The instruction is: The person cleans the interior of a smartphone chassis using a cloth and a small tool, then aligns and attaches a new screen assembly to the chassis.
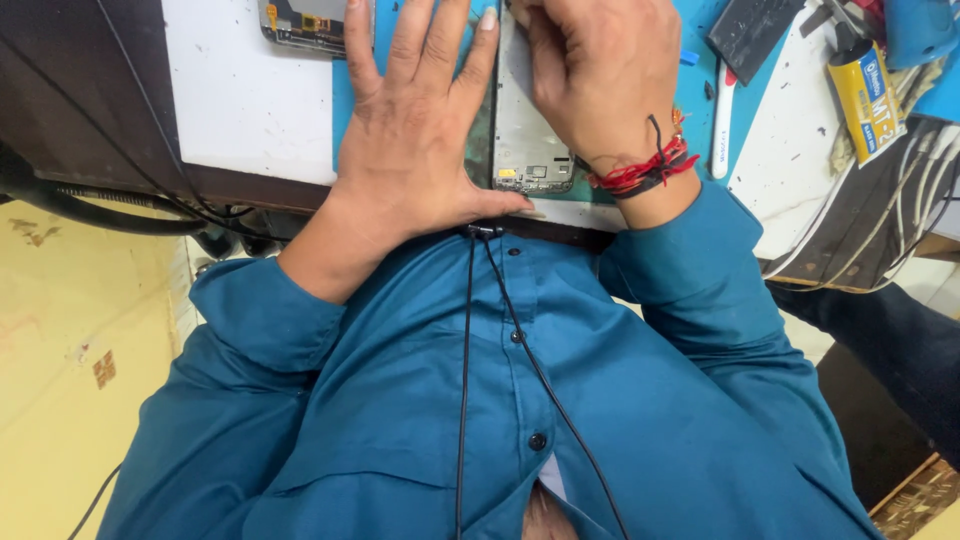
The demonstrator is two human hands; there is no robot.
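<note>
On the blue work mat (690,95), the left hand (415,130) lies flat and spread, grasping nothing, just beside an opened phone frame (525,150). Over the frame's upper part, the right hand (595,75) presses with curled fingers; its grip is hidden.

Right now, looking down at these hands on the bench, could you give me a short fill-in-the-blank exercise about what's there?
1. The left hand lies flat beside the opened ____.
2. Threads on the right hand's wrist are red and ____.
3. The person's shirt is coloured ____.
4. The tube at the bench's right side is ____ with a black cap.

Missing words: phone; black; blue; yellow
</note>
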